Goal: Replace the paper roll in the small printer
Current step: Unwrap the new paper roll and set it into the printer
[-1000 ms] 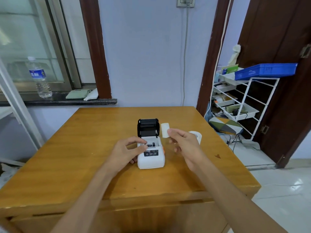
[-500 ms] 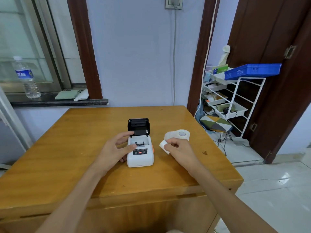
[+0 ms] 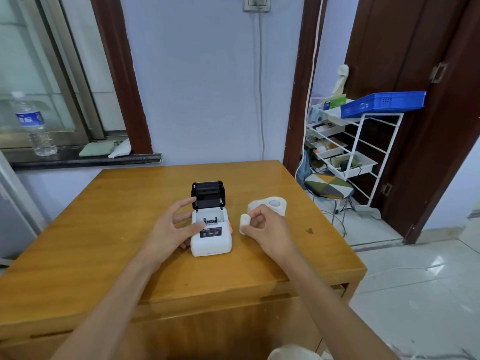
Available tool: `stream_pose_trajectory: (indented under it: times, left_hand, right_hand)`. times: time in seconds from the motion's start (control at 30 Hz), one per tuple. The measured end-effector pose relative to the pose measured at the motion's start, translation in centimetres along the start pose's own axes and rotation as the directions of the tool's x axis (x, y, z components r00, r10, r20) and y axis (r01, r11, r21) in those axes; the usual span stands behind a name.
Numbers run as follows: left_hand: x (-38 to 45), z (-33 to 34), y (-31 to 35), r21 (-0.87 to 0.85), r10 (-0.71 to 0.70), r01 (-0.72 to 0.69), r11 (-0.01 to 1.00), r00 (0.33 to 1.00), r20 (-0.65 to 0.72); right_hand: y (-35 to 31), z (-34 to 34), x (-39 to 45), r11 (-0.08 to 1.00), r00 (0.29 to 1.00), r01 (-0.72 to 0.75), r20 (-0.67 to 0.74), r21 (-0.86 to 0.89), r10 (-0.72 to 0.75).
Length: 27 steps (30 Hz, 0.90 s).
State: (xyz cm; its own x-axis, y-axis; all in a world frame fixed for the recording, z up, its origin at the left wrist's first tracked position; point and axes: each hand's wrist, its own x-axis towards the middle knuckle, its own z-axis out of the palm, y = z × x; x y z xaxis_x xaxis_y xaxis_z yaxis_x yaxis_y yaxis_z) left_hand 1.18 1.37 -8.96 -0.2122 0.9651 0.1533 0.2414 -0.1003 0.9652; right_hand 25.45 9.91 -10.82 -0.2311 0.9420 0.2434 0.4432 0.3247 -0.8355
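Centrally, a white printer (image 3: 211, 233) is shown on a wooden table (image 3: 104, 229), its black lid (image 3: 208, 194) raised. The left hand (image 3: 172, 229) is spread against its left side, fingers apart. A small roll (image 3: 244, 223) is pinched in the fingertips of the right hand (image 3: 270, 231), just right of the printer. Just beyond those fingers a larger roll (image 3: 272, 205) lies on the table. A bottle (image 3: 35, 123) stands on the sill; a white rack (image 3: 348, 149) bearing a blue tray (image 3: 384, 103) is seen by the door.
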Motion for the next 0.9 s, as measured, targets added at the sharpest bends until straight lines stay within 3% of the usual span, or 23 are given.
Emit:
stream_pose_trajectory:
  times: [0.33, 0.47, 0.67, 0.9]
  left_hand:
    - [0.2, -0.1, -0.4, 0.011, -0.007, 0.007, 1.0, 1.0, 0.0]
    - [0.3, -0.1, -0.5, 0.012, -0.01, 0.01, 1.0, 1.0, 0.0]
    - [0.3, -0.2, -0.5, 0.017, -0.009, 0.009, 1.0, 1.0, 0.004]
    - [0.4, -0.1, -0.7, 0.011, -0.013, 0.013, 1.0, 1.0, 0.001]
  right_hand:
    - [0.1, 0.3, 0.2, 0.981, 0.997, 0.071, 0.048, -0.183, -0.063]
    - [0.0, 0.0, -0.5, 0.984, 0.985, 0.16, 0.075, -0.082, -0.154]
    - [-0.7, 0.4, -1.1, 0.852, 0.962, 0.273, 0.139, -0.447, -0.235]
    - [-0.7, 0.1, -1.0, 0.918, 0.97, 0.229, 0.149, -0.323, -0.19]
